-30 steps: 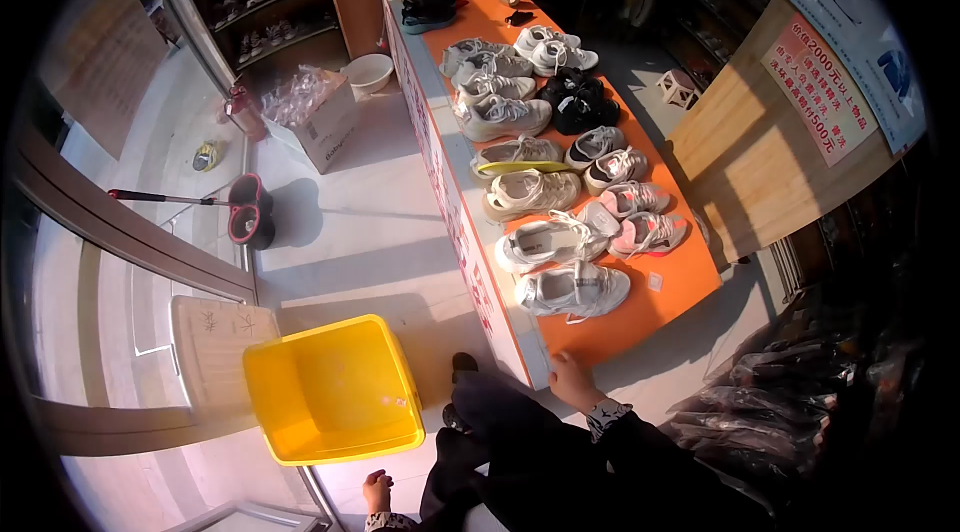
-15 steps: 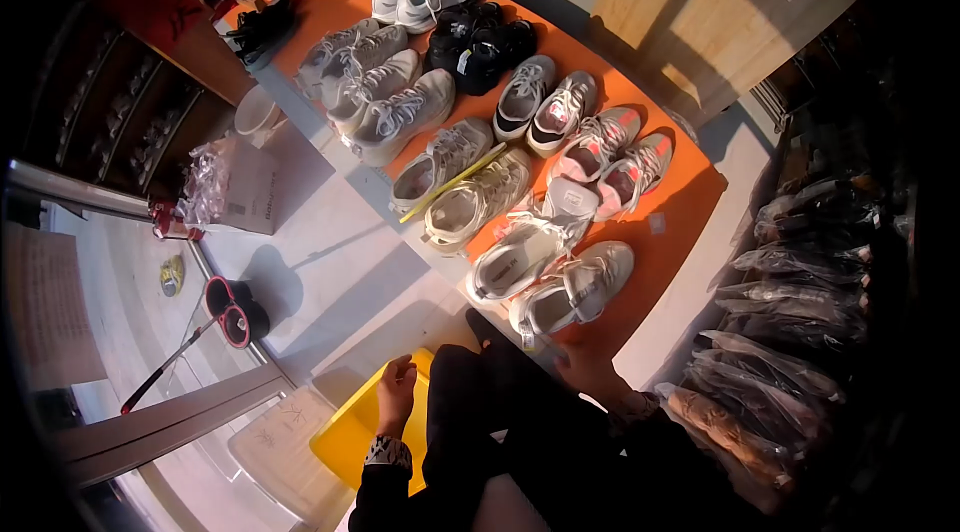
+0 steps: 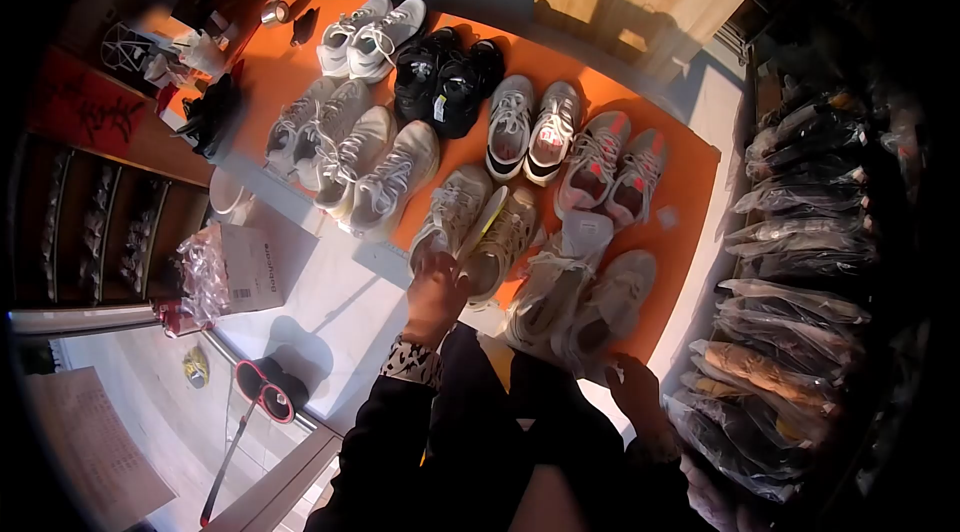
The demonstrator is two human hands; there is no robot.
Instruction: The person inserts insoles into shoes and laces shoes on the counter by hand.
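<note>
Far left of the left hand, a dark wooden shelf unit [image 3: 78, 232] stands. Nearer that hand, a pale cardboard box [image 3: 252, 277] and a black twin-well bucket with red rims [image 3: 292, 382] occupy the floor. Left hand [image 3: 437, 297]: fingers bent at the heels of beige lace-up sneakers [image 3: 455, 207] on the orange flat tabletop [image 3: 690, 172]; firm hold cannot be determined. Right hand [image 3: 635, 394]: fingers curled, beside white lace-up sneakers [image 3: 620, 297]; grip blurred, cannot tell. Right of it, a row of clear plastic-covered garments [image 3: 795, 232]

the black sleeves [image 3: 375, 437] end in pale, dark-patterned cuffs [image 3: 412, 362]
</note>
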